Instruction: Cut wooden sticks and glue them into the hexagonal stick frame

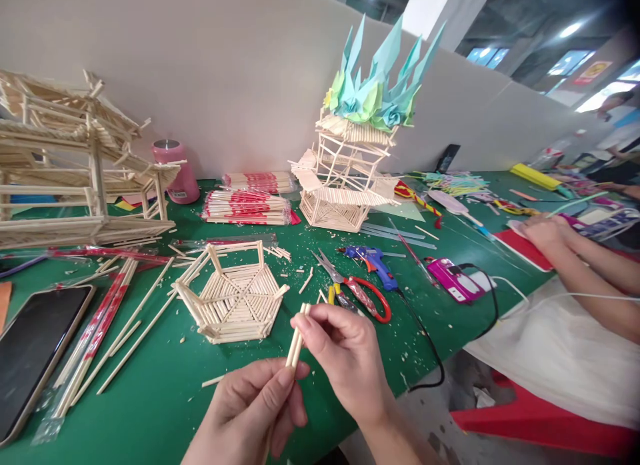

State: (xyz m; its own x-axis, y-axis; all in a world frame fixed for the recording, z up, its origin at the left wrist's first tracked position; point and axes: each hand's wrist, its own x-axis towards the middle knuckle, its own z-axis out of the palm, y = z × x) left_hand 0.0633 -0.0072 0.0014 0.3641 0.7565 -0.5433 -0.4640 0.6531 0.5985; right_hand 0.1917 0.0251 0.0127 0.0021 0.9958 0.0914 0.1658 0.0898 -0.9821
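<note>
Two short wooden sticks (pixel 296 348) lie side by side between my hands, tilted slightly. My left hand (pixel 260 402) pinches their lower ends between thumb and fingers. Around their upper ends, the thumb and fingers of my right hand (pixel 340 352) are closed. Just beyond my hands stands a hexagonal stick frame (pixel 240 298) with a spoked base and short posts at its corners. Scissors (pixel 353 285) with red handles rest beyond my right hand, near yellow-handled pliers (pixel 343 298) partly hidden by it. A blue glue gun (pixel 373 262) lies behind the scissors.
A stick tower (pixel 345 165) topped with folded paper stands at the back, a larger stick building (pixel 90 172) at left. Packed sticks (pixel 247 206), a pink bottle (pixel 176 175), a phone (pixel 43 352) and a magenta power strip (pixel 455 278) surround the work. A co-worker's arms (pixel 575 265) reach in at right.
</note>
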